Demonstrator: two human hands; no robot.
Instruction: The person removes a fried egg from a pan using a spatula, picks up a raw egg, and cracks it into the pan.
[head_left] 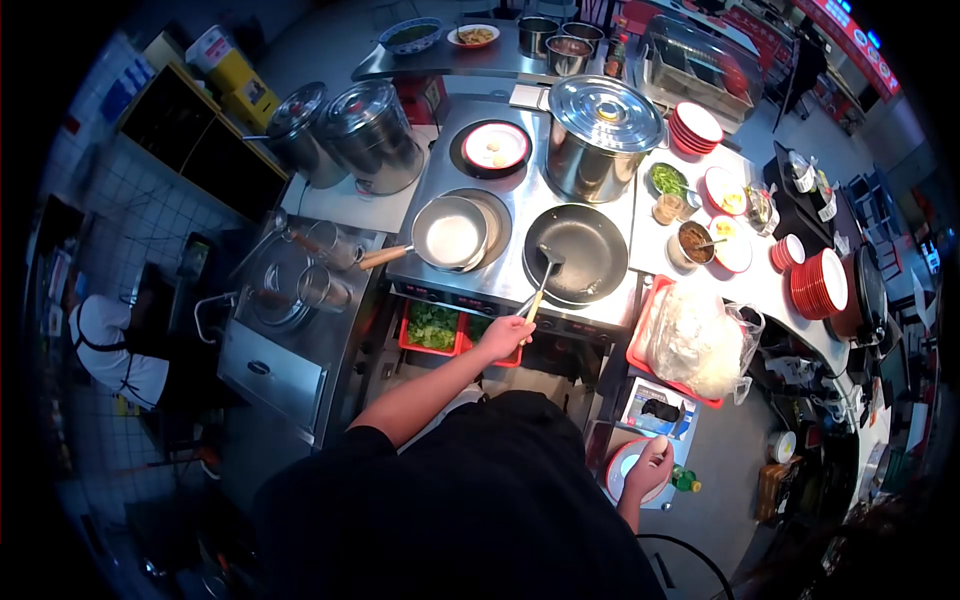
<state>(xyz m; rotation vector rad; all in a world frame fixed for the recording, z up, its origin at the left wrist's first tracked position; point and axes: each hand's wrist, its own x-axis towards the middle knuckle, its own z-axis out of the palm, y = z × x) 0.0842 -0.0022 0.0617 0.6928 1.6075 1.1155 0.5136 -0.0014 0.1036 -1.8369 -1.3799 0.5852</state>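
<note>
My left hand (507, 338) is closed on the light handle of a spatula (537, 298), close to the pan's handle. The spatula's dark head rests inside a black frying pan (590, 260) on the steel stove. To the lower right, my right hand (650, 468) is closed on a small pale object (658, 445), possibly an egg, above a red-rimmed plate (622, 462). Left of the frying pan sits a small pan (450, 232) with a wooden handle. A red-rimmed plate (495, 146) with small yellowish pieces lies behind it.
A large lidded pot (604, 125) stands behind the frying pan. To the right are a sauce container (693, 245), stacked red-rimmed plates (820, 284) and a plastic bag (700, 340) in a red tray. A green-capped bottle (686, 478) is near my right hand. Another person (120, 350) is at far left.
</note>
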